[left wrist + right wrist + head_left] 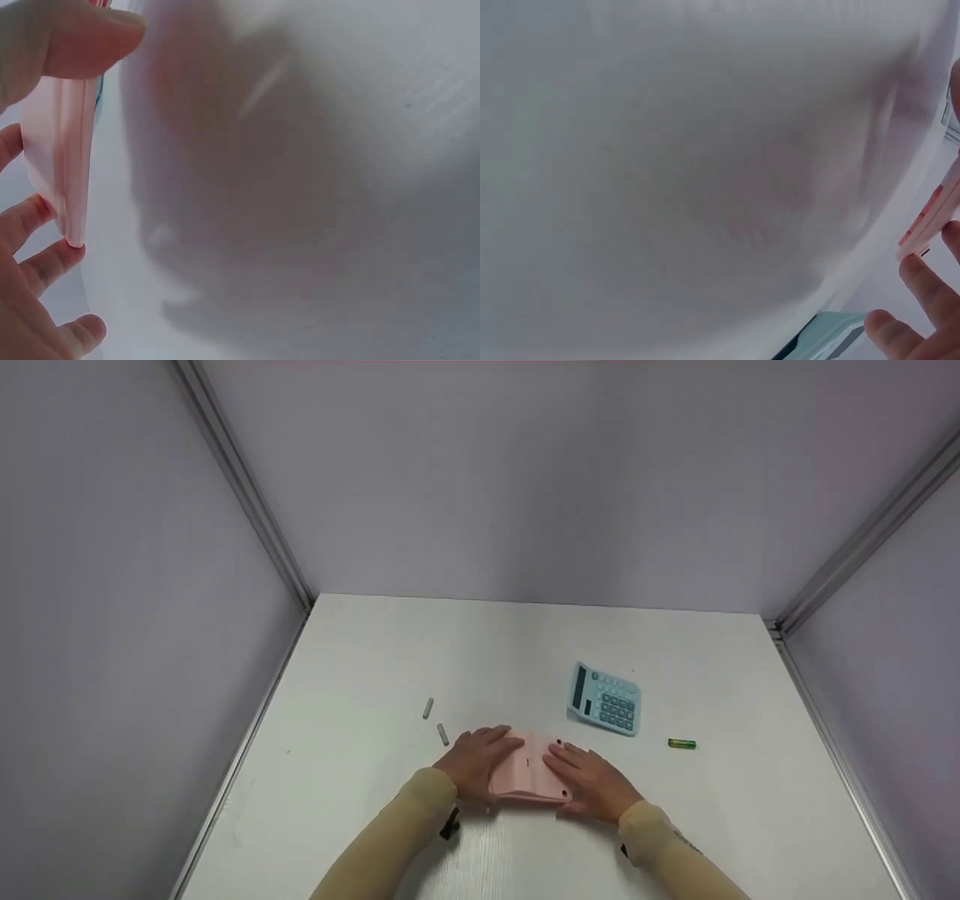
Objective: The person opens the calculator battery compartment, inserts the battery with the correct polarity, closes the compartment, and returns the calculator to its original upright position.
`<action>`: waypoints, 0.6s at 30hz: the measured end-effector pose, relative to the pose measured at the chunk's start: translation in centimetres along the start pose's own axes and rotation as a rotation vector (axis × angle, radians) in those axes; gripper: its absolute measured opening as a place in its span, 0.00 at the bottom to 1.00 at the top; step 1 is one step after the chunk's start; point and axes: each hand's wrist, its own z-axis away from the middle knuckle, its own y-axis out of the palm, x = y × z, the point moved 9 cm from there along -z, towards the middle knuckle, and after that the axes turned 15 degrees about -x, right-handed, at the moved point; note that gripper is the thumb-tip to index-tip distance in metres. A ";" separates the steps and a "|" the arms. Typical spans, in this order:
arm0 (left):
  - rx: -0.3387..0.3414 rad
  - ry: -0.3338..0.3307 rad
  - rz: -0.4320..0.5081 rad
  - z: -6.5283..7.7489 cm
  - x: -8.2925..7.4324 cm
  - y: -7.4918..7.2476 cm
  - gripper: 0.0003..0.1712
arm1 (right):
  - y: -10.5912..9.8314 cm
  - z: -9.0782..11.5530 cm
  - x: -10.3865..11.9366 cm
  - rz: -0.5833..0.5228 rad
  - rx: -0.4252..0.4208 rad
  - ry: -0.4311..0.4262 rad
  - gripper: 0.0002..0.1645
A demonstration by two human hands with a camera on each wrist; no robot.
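Note:
A pink calculator [531, 769] is held face down between both hands, its back with small dark round feet turned up. My left hand [476, 761] grips its left side. In the left wrist view, the thumb lies over one edge and fingertips touch the opposite end of the calculator [56, 150]. My right hand [596, 784] holds the right side, with fingers laid over the back and the thumb near the front edge. Reddish keys show on the underside of the calculator [934, 217] in the right wrist view, close to the right hand's fingers [930, 292].
A light blue calculator [606, 701] lies face up behind the right hand. Farther right is a green and gold battery [682, 743]. Two small whitish cylinders, one farther back [428, 708] and one nearer [442, 734], lie left of the left hand. Walls enclose the white table [360, 660].

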 end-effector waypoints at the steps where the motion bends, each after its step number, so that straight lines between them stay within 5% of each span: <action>1: 0.004 -0.004 0.004 0.1 0.1 0.2 0.65 | 0.2 0.1 0.0 0.002 0.015 0.007 0.57; 18: 0.055 -0.086 0.053 0.8 0.2 1.7 0.61 | 2.0 1.1 -0.5 -0.009 0.147 0.102 0.55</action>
